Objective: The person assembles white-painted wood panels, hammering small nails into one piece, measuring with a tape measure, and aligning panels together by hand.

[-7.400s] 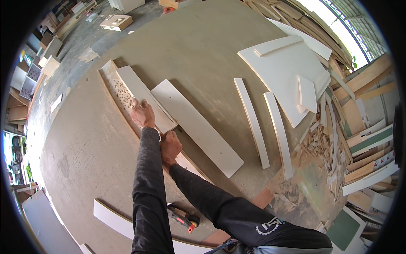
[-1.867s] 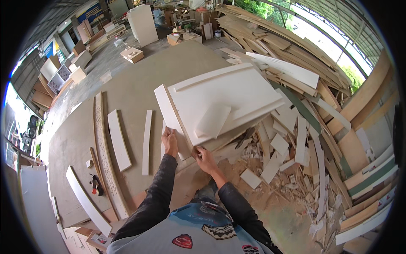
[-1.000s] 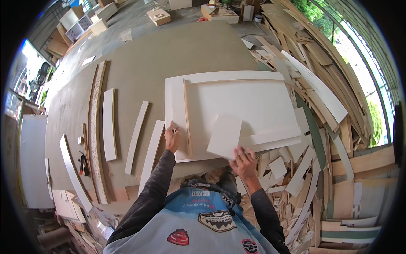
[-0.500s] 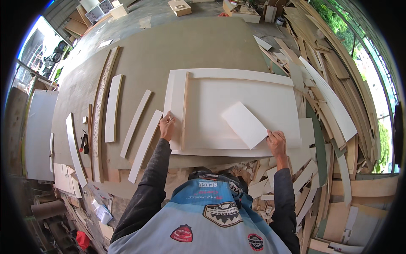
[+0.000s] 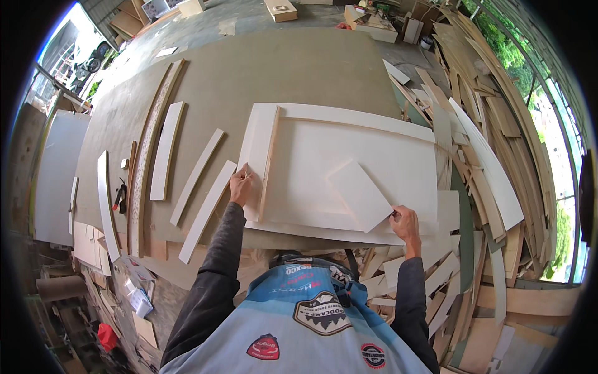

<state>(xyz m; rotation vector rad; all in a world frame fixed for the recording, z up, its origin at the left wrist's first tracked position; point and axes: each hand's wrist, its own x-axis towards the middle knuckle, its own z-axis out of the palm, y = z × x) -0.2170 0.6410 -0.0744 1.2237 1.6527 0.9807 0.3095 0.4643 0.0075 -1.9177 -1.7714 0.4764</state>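
Observation:
A large white framed panel (image 5: 311, 159) lies flat on the brown work table (image 5: 261, 68) in front of me. My left hand (image 5: 240, 184) grips its near left corner, on a wide white strip (image 5: 260, 149) along the panel's left side. My right hand (image 5: 406, 222) holds the panel's near right edge. A small loose white rectangle (image 5: 361, 193) rests on the panel, just left of my right hand.
Several long white strips (image 5: 165, 149) and a curved one (image 5: 106, 202) lie left of the panel. A small dark tool (image 5: 118, 196) sits near the table's left edge. Stacked boards and offcuts (image 5: 492, 162) crowd the right side and the floor by my legs.
Over the frames I turned from the strips to the large panel, took it by both near corners and squared it in front of me on the table; my right hand slid further right.

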